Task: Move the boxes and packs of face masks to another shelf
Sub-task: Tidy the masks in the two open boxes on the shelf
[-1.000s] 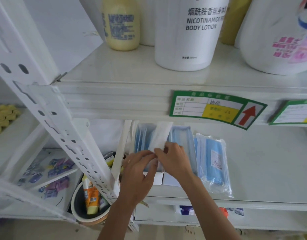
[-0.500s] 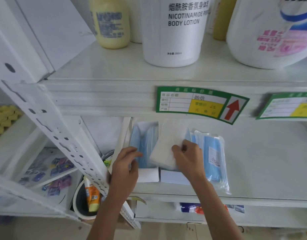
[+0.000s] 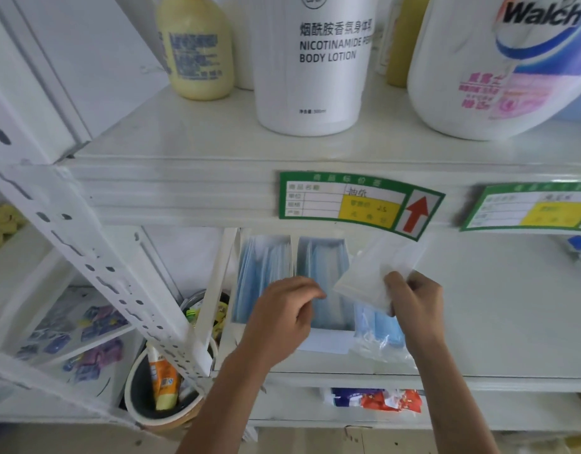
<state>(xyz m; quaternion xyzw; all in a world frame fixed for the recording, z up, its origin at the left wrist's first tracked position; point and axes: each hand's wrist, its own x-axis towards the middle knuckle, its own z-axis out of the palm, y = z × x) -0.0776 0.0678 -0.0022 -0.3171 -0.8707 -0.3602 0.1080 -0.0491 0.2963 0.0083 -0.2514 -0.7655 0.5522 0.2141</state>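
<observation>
The right hand (image 3: 413,306) pinches a white pack (image 3: 377,270) by its near end, thumb and fingers (image 3: 394,280) curled round it, and holds it tilted above the middle shelf (image 3: 495,322), its far end pointing up toward the green price label (image 3: 358,204) on the front edge of the upper shelf (image 3: 184,152). Under the pack and the hand, a clear bag of blue masks (image 3: 379,332) lies on the middle shelf near its front edge.

The left hand (image 3: 282,319) hovers over two open white boxes (image 3: 325,267) of blue masks that stand side by side at the left end of the middle shelf, just beside the bag. Its fingers are loosely curled and hold nothing; whether they touch the boxes cannot be told.

On the upper shelf stand a yellow bottle (image 3: 197,47), a white body lotion bottle (image 3: 315,60) and a large white Walch jug (image 3: 498,67). A second green label (image 3: 528,208) sits at the right of the same front edge. On the shelf below lie red and blue packets (image 3: 374,399). Left of the white perforated post (image 3: 102,273), a round tub (image 3: 171,417) holds an orange tube (image 3: 163,378).
</observation>
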